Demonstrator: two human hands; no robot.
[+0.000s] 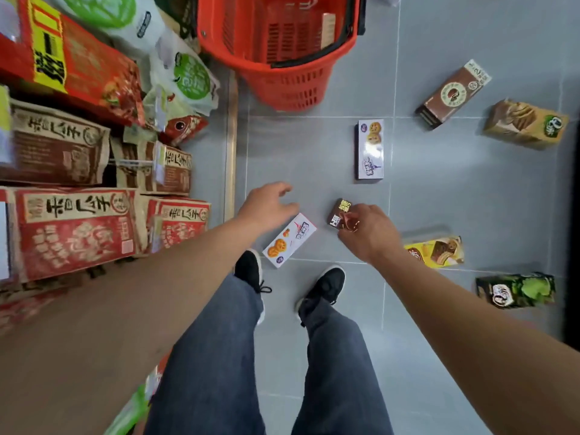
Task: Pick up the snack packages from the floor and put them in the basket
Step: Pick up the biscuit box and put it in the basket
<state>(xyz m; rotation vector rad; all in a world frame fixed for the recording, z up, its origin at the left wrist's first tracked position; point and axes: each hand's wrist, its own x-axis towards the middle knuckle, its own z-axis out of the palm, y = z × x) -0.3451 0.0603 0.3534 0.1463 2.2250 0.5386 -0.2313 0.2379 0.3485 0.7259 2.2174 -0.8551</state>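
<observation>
The person is standing over grey floor tiles [314, 152] with both arms reaching down past black shoes [326, 285]. Nearest the feet, a white biscuit box [290, 240] is lying flat and skewed on the floor, just in front of the left shoe. The left hand [266, 204] is hovering over its far end with fingers loosely spread and holding nothing; the box sits just under and behind the fingertips, and contact cannot be told.

Beside it, the right hand [367, 230] is pinching a small dark brown snack box [340, 213] between thumb and curled fingers; the box is sticking out past the fingertips toward the basket, probably gripped by one end so it can be lifted clear.

To the right, a yellow wafer box [439, 249] and a green-and-black box [518, 290] are lying scattered and untouched. Further on, a second white biscuit box [370, 149] is lying flat, then a brown box [452, 95] and a tan box [527, 124].

Farthest, the red shopping basket [301, 86] is waiting by the shelf of stocked goods [72, 146], its mouth open toward the person, so drops are likely short.
</observation>
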